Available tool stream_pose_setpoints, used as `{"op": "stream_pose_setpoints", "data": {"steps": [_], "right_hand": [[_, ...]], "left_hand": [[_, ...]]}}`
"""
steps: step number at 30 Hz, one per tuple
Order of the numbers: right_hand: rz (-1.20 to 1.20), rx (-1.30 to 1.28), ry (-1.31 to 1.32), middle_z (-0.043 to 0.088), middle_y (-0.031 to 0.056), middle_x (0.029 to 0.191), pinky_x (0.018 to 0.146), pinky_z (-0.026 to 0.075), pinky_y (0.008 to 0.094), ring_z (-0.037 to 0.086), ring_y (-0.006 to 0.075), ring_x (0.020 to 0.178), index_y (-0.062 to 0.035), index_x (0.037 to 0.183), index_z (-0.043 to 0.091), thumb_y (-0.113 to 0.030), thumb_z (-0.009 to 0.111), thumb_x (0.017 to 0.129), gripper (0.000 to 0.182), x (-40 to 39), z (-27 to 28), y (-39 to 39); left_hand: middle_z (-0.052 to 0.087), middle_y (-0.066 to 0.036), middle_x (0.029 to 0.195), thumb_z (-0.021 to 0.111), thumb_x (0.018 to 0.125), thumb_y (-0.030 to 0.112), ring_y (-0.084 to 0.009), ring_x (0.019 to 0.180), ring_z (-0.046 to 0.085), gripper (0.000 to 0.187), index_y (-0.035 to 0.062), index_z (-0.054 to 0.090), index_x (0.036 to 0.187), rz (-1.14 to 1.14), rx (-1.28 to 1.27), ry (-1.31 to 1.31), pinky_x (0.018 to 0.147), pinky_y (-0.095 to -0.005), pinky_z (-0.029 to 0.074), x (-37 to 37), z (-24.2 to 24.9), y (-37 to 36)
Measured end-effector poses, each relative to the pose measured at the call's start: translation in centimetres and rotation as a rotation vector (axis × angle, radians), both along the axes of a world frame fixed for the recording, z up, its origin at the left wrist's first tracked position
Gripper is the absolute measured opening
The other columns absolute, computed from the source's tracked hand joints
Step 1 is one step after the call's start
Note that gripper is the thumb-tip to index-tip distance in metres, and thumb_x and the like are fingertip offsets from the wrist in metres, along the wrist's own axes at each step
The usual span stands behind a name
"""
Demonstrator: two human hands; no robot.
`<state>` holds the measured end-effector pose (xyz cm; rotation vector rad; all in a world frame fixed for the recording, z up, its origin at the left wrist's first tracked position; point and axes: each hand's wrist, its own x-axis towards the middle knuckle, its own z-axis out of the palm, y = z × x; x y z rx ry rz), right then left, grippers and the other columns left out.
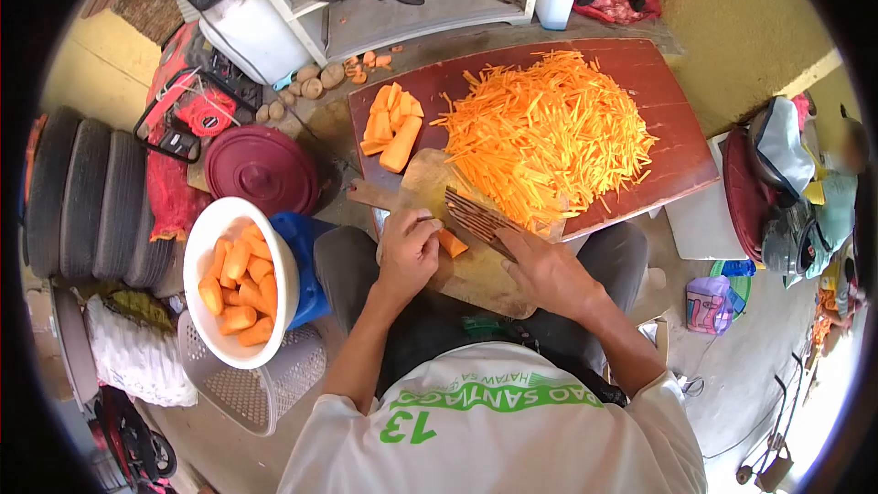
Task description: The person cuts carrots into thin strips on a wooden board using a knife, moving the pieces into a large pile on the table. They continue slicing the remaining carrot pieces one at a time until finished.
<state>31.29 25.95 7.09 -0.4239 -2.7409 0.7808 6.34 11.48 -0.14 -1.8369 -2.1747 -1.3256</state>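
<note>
My right hand point(551, 276) is closed round the handle end of a wide knife point(476, 222), whose dark blade looks streaked with brown. The blade lies over a wooden cutting board point(485, 288) resting across my lap and the table edge. My left hand point(409, 252) is curled at the board's left side, its fingertips against a carrot piece point(451, 242). Just beyond the knife rises a large heap of shredded carrot point(549, 137). Several peeled carrot pieces point(395, 126) lie left of the heap.
The dark red table point(672, 142) carries the heap. At my left stands a white tub point(194, 297) of peeled carrots, beside a maroon lidded container point(261, 174) and stacked tyres point(87, 206). A grey plastic basket point(265, 393) is below the tub. A person point(837, 297) is partly visible far right.
</note>
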Motion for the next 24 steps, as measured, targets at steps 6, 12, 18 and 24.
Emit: {"op": "stream_pose_setpoints", "data": {"steps": [6, 12, 18, 24], "right_hand": [[0.046, 0.12, -0.089, 0.071, 0.0215, 0.108, 0.078, 0.062, 0.0516, 0.075, 0.0416, 0.093, 0.0015, 0.141, 0.059, -0.01, 0.07, 0.098, 0.046, 0.2, 0.0, -0.4], [0.049, 0.235, -0.132, 0.071, 0.0183, 0.107, 0.078, 0.062, 0.05, 0.076, 0.0391, 0.093, 0.0015, 0.14, 0.061, -0.01, 0.071, 0.097, 0.046, -0.2, 0.5, -1.0], [0.092, 0.318, -0.071, 0.071, 0.0174, 0.102, 0.072, 0.064, 0.0452, 0.077, 0.0333, 0.086, 0.0064, 0.141, 0.06, -0.011, 0.071, 0.091, 0.054, 0.0, 0.5, -1.2], [0.057, 0.05, -0.024, 0.072, 0.0238, 0.107, 0.077, 0.064, 0.0496, 0.077, 0.0416, 0.093, 0.0069, 0.14, 0.061, -0.012, 0.072, 0.097, 0.048, 0.8, 1.1, -1.1]], "left_hand": [[0.069, -0.014, 0.13, 0.082, 0.094, 0.013, -0.0355, 0.128, 0.061, 0.024, 0.0052, 0.083, 0.117, -0.101, -0.127, -0.084, 0.109, -0.0478, 0.046, 0.3, 4.1, 2.4], [0.066, -0.017, 0.14, 0.08, 0.098, 0.036, -0.0396, 0.141, 0.053, 0.032, 0.0123, 0.087, 0.118, -0.113, -0.299, 0.136, 0.113, -0.0599, 0.037, -1.1, 3.9, 3.7], [0.061, -0.018, 0.156, 0.077, 0.103, 0.036, -0.0421, 0.153, 0.043, 0.036, 0.0131, 0.084, 0.13, -0.116, -0.441, 0.17, 0.12, -0.0576, 0.031, -2.2, 2.8, 4.3], [0.066, -0.02, 0.141, 0.074, 0.108, 0.029, -0.0412, 0.137, 0.057, 0.037, 0.0016, 0.077, 0.133, -0.012, -0.143, -0.025, 0.115, -0.0524, 0.04, -1.4, 2.9, 3.5]]}}
